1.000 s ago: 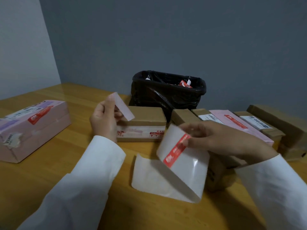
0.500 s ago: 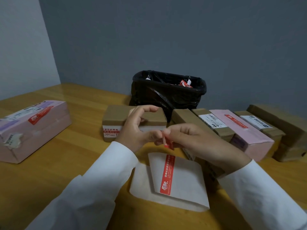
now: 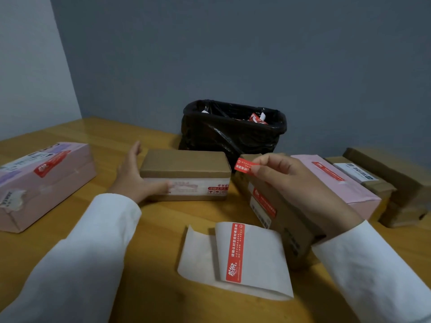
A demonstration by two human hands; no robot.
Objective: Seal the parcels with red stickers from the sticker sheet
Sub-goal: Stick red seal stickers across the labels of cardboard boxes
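Half a second ago both hands were pinched together over the sticker sheet [image 3: 235, 257], working a red sticker [image 3: 243, 167] loose. Now they have parted. The right hand [image 3: 291, 180] has lifted the sticker clear of the sheet and holds it by one end, pinched between thumb and forefinger. The left hand [image 3: 137, 178] has gone to the brown parcel [image 3: 186, 174] just in front of the black bin [image 3: 233, 129]; its fingers are spread and flat against the parcel's left end, the thumb along the front face, steadying rather than gripping.

By my reading the peel is finished and the next step is sticking it down, with that brown parcel the likely target.

The held sticker hangs in the air just right of the brown parcel's top right corner. Its long axis runs roughly level, tilted slightly down to the right, and its free end points left toward the parcel. The printed side faces the camera.

One more red sticker [image 3: 234, 251] remains on the sheet, which lies curled on the table [image 3: 151, 229] nearer the person than the parcel; that sticker's long axis runs toward and away from the person.
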